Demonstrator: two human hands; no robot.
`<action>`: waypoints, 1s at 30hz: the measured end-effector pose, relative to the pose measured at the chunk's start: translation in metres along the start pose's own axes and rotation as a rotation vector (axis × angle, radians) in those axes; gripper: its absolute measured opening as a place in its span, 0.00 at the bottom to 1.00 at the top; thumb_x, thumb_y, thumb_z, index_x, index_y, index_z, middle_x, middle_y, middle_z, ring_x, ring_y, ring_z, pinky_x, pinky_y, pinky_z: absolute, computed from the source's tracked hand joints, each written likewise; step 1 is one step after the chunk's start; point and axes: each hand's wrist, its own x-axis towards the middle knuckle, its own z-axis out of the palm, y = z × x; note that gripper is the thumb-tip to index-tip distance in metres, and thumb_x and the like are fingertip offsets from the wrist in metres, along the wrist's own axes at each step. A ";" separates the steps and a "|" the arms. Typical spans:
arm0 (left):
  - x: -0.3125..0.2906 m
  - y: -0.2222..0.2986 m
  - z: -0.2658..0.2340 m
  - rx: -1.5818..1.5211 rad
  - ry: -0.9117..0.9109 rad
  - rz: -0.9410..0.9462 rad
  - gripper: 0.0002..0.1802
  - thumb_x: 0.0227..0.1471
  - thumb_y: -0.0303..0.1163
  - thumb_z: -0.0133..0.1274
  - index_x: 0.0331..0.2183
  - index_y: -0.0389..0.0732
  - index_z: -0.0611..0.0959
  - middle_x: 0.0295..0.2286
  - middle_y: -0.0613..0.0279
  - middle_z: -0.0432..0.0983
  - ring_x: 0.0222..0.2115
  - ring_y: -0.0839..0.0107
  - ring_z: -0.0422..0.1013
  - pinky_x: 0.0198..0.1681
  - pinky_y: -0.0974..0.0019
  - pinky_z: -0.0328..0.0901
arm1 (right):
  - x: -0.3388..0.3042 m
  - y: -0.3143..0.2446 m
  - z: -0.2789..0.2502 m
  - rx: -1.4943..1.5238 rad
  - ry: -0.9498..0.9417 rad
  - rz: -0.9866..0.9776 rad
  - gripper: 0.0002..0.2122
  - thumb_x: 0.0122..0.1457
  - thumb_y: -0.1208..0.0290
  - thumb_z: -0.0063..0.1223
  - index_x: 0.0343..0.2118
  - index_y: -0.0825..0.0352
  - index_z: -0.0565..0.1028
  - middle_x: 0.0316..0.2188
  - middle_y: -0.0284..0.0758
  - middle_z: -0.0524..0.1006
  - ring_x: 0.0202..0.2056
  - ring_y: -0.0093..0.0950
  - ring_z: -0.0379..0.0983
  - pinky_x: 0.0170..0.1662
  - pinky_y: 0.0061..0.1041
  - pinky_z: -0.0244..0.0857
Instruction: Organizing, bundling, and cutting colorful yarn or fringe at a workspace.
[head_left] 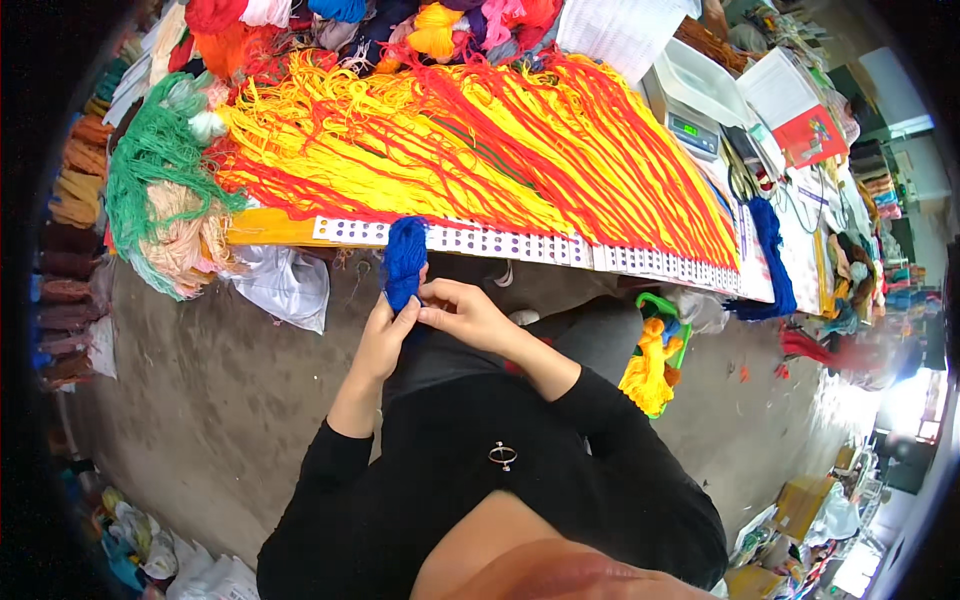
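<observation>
A bundle of blue yarn (404,257) stands upright in front of the table edge, gripped low down by my left hand (386,335). Beside it, my right hand (462,312) pinches the same bundle near its lower end with the fingertips. Both hands sit just below a white strip with rows of punched holes (520,244) fixed along the table's front edge. Behind the strip, long red, orange and yellow yarn strands (480,150) fan out across the table.
Green and beige yarn (160,190) hangs off the table's left end above a white plastic bag (285,285). A scale (695,125), papers and more blue yarn (770,255) lie to the right. A green basket with yellow yarn (652,360) stands on the grey floor.
</observation>
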 end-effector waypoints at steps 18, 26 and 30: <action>-0.010 0.016 0.012 0.265 0.124 0.102 0.08 0.46 0.21 0.54 0.31 0.28 0.76 0.33 0.62 0.71 0.34 0.78 0.66 0.37 0.75 0.62 | -0.031 0.005 -0.010 0.170 0.141 0.003 0.08 0.58 0.70 0.48 0.36 0.69 0.68 0.29 0.25 0.68 0.30 0.13 0.61 0.34 0.15 0.58; -0.018 0.028 0.043 0.929 0.239 0.592 0.18 0.42 0.18 0.53 0.40 0.31 0.75 0.38 0.51 0.67 0.39 0.58 0.67 0.42 0.65 0.63 | -0.040 0.001 0.018 0.357 0.222 -0.131 0.19 0.57 0.70 0.50 0.49 0.70 0.63 0.44 0.35 0.69 0.47 0.22 0.63 0.49 0.22 0.59; -0.022 0.032 0.050 0.777 0.132 0.519 0.17 0.43 0.20 0.51 0.40 0.33 0.76 0.38 0.52 0.69 0.40 0.60 0.67 0.43 0.66 0.63 | -0.034 -0.002 0.013 0.549 0.405 -0.048 0.09 0.60 0.72 0.43 0.41 0.70 0.69 0.36 0.28 0.72 0.38 0.15 0.65 0.43 0.16 0.60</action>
